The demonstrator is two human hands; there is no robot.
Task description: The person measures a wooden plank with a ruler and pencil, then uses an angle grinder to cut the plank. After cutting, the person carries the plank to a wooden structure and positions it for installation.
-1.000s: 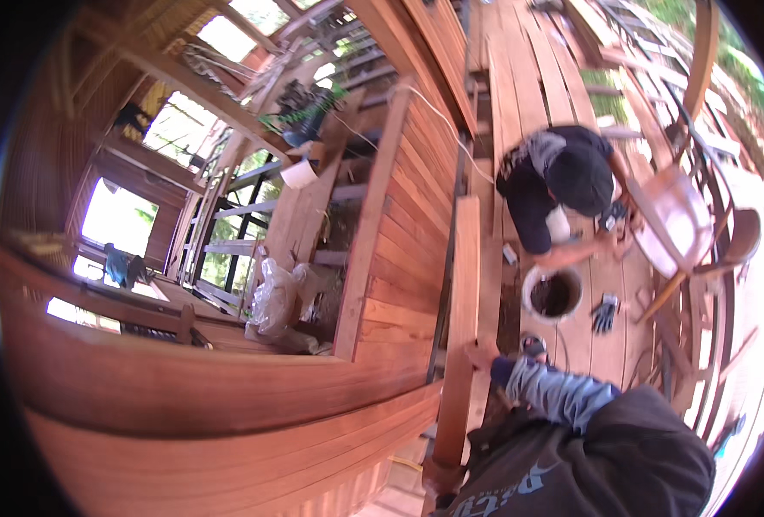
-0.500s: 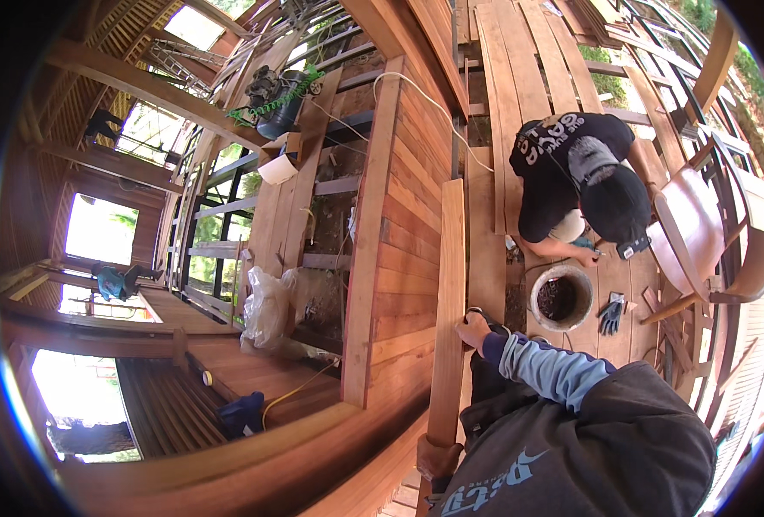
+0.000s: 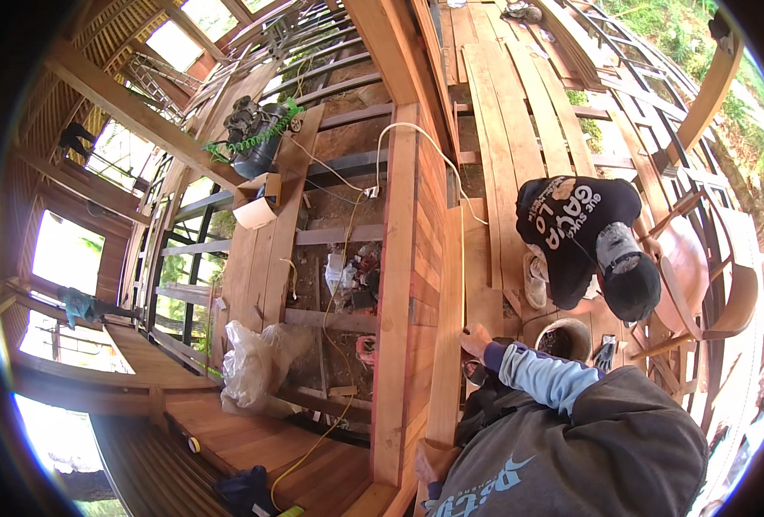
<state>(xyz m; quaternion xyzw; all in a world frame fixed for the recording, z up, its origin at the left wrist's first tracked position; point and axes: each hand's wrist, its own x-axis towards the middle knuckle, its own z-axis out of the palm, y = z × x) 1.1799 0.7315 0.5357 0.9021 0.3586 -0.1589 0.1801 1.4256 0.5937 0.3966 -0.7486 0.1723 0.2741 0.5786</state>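
Note:
A long, pale wooden plank [image 3: 448, 345] stretches along the outer side of a wood-clad wall. My right hand [image 3: 480, 340], in a blue sleeve, is closed on the plank's right edge partway along it. Lower down, my left hand [image 3: 434, 459] grips the plank near its near end; my jacket partly hides this hand. Right of the plank, a co-worker [image 3: 576, 233] in a black T-shirt and cap crouches over the boards, hands mostly hidden. Close to the co-worker are a round, thick-walled pot [image 3: 586, 336] with dark contents and a dark glove [image 3: 605, 351].
A wooden chair [image 3: 731, 302] stands at the right. Left of the wall [image 3: 392, 284], open floor joists [image 3: 339, 234] show gaps with debris below. An air compressor [image 3: 259, 142] with a green hose, a cardboard box [image 3: 257, 202] and a plastic bag [image 3: 248, 366] rest there.
My view has shifted, showing more of the joists left of the wall. Both hands stay on the plank. The co-worker's head is bent lower and further right, and the tool held earlier is hidden.

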